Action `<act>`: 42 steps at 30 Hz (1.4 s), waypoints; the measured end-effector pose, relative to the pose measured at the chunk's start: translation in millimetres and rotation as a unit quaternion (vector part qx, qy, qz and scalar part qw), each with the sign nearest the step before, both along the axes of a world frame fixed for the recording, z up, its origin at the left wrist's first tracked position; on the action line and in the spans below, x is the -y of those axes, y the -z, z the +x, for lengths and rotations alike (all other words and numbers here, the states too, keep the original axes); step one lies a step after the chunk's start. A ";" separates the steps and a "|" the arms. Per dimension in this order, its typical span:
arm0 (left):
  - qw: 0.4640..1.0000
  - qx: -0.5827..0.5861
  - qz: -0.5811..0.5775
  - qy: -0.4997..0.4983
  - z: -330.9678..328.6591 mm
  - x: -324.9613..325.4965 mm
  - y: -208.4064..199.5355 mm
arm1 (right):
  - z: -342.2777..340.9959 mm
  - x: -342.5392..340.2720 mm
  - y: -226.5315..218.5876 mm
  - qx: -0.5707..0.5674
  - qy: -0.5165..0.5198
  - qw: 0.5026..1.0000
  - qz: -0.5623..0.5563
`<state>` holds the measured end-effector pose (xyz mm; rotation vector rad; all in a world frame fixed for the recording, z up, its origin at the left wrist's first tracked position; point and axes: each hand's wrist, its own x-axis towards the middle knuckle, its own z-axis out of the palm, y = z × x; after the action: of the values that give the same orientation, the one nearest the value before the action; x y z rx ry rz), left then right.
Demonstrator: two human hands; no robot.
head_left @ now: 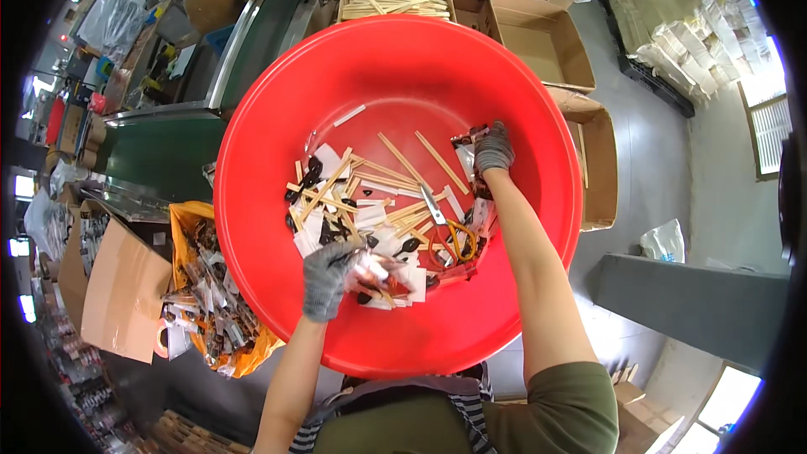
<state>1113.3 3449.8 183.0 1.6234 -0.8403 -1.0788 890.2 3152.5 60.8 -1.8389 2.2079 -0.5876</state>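
Both my hands wear grey knit gloves and are inside a large round red tub [403,59]. My left hand [328,279] is closed on a clear plastic wrapper [382,276] with white pieces in it, blurred by motion. At the tub's right side, my right hand [494,150] is closed on dark printed plastic wrappers [464,150]. Between the hands lie loose wooden chopsticks [441,161], black plastic spoons [311,173] and white paper packets [370,216]. A pair of scissors [433,206] with orange handles rests on them, near more dark wrappers.
Left of the tub, an orange sack [187,223] is full of wrapped packets beside an opened carton [126,290]. A green conveyor belt [155,151] runs at far left. Behind stands a carton of chopsticks [395,2]; more cartons [538,38] line the right. A grey beam [681,303] juts in at right.
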 end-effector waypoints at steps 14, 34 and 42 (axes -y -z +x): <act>0.995 -0.031 0.028 0.094 -15.6 -18.9 -29.2 | 10.3 -23.2 -173.6 0.518 -0.327 0.779 0.137; 0.986 -0.153 0.062 0.030 -11.0 -63.3 -26.8 | 10.6 -10.8 0.5 0.457 -0.215 0.863 0.013; 0.985 -0.022 -0.169 0.006 -31.4 -13.7 -46.6 | 53.2 -156.7 -129.3 0.537 -0.291 0.771 0.183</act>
<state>1081.9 3463.5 229.5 1.3075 -0.9493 -0.9196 943.4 3309.2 190.1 -1.2987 0.8528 -0.7281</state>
